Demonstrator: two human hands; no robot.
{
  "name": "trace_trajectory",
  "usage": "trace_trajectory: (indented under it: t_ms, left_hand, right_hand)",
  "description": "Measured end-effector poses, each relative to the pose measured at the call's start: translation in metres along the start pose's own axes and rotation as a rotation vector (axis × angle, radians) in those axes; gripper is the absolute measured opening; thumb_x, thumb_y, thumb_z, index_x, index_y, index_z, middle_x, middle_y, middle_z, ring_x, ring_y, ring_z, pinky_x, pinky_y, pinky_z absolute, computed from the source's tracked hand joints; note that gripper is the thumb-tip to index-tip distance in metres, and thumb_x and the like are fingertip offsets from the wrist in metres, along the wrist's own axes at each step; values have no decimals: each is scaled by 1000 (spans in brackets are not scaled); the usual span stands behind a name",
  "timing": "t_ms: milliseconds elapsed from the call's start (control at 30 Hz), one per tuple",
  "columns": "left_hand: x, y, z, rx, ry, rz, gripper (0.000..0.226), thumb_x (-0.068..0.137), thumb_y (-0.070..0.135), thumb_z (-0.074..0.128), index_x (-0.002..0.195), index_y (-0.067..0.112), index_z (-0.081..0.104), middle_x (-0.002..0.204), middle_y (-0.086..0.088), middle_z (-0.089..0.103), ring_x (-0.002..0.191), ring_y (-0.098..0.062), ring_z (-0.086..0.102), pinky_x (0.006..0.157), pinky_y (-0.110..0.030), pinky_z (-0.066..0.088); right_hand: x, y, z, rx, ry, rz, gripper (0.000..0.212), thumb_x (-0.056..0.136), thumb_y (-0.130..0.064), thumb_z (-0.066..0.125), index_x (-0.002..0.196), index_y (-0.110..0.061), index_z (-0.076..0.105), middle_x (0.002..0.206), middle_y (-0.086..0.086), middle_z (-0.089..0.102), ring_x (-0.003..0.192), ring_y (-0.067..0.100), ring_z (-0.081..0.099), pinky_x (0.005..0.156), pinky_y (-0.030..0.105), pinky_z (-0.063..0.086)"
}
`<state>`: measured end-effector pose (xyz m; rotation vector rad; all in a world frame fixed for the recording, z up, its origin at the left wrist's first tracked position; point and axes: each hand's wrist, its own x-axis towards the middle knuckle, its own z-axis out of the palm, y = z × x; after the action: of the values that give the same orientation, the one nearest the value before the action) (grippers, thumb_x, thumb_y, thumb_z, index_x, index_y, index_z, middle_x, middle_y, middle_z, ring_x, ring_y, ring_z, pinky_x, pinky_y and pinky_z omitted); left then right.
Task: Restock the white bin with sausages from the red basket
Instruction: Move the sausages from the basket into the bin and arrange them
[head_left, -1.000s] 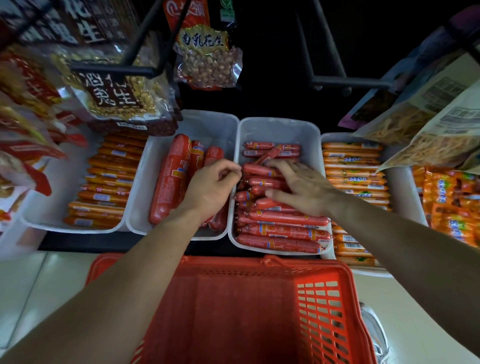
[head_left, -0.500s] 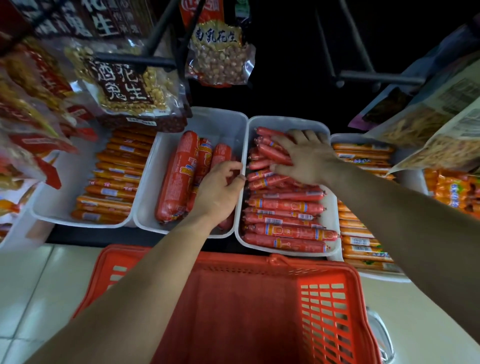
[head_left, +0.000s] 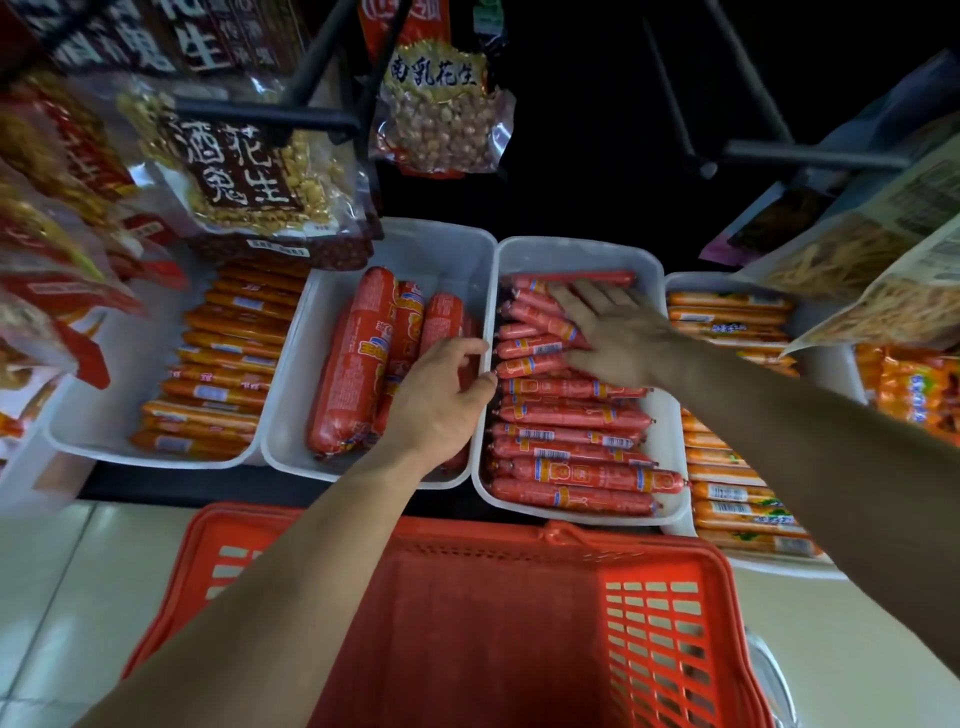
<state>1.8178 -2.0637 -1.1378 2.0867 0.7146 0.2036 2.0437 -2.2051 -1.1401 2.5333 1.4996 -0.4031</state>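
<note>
The white bin (head_left: 571, 249) sits at centre right on the shelf, filled with several slim red sausages (head_left: 571, 467) lying crosswise in rows. My right hand (head_left: 613, 332) lies flat on the sausages in the back half of the bin, fingers straight and spread. My left hand (head_left: 441, 395) is at the bin's left rim, fingers loosely curled, with thumb and forefinger tips touching the rim and the sausage ends. The red basket (head_left: 519, 623) stands on the floor right below the shelf, under my arms. No sausage shows inside it.
Left of the white bin is a bin of thick red sausages (head_left: 363, 364), then a bin of orange sausages (head_left: 223, 364). More orange sausages (head_left: 737, 499) fill the bin on the right. Peanut bags (head_left: 249, 171) hang from black rack bars above.
My right hand slid from the middle of the bin toward its back and flattened on the sausages. My left hand drew back from the sausage ends to the rim.
</note>
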Motion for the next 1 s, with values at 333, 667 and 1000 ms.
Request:
trace_trajectory:
  t_ms: [333, 667, 1000]
  left_hand:
    - [0, 1, 4, -34, 30, -18, 31, 91, 39, 60, 122, 36, 57, 124, 17, 58, 113, -1, 54, 99, -33, 45]
    - [2, -2, -5, -34, -56, -16, 37, 92, 35, 61, 128, 39, 56, 128, 13, 56, 114, -3, 52, 98, -25, 39]
    - [-34, 4, -4, 8, 45, 63, 37, 94, 12, 49, 128, 21, 61, 130, 2, 61, 120, -14, 55, 104, -32, 42]
  right_hand:
    - [-18, 5, -3, -213, 39, -215, 73, 86, -73, 1, 147, -47, -28, 166, 4, -13, 152, 27, -3, 121, 53, 6]
    - [-22, -20, 10, -53, 33, -41, 72, 89, -72, 4, 143, -45, -35, 165, 2, -18, 152, 24, -10, 121, 53, 1]
    - [-110, -91, -3, 242, 52, -105, 78, 90, -70, 16, 157, -29, 14, 161, 2, 27, 145, 26, 27, 116, 45, 21]
